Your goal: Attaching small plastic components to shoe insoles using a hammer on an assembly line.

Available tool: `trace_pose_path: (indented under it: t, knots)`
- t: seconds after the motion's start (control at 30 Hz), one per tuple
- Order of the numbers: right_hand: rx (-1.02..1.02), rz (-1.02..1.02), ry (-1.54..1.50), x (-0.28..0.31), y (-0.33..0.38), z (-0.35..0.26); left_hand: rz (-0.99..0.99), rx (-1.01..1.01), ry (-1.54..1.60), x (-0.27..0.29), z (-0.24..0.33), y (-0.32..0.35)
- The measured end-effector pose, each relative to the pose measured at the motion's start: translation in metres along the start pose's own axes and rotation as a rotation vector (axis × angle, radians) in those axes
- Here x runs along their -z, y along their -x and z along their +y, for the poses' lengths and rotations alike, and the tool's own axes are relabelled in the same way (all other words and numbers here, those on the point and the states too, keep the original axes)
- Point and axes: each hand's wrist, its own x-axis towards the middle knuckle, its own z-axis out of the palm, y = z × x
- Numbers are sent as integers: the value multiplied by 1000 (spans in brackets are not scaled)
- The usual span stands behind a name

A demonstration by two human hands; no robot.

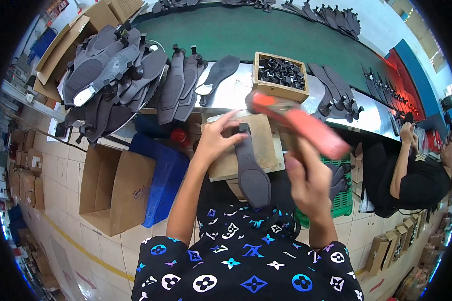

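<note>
A long green conveyor belt runs past a steel-edged bench in a shoe workshop with a tiled floor, and a big heap of dark grey soles lies at the left of the bench. On the wooden block lies one grey sole, and the left hand presses its heel end with fingers closed on it. The right hand is clamped on one orange-handled hammer, blurred, so I judge the heel is being fixed, and the strike needs good aim at the heel; one wooden box of black heel pieces stands behind.
</note>
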Motion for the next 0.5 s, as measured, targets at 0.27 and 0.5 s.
trace_pose_path:
  t: [0.27,0.5]
  knots:
    - [-103,-109,3,-36,10,43,-54,-110,-600,2,6,9]
    - [-161,-211,103,-41,18,49,-101,-180,-657,4,7,9]
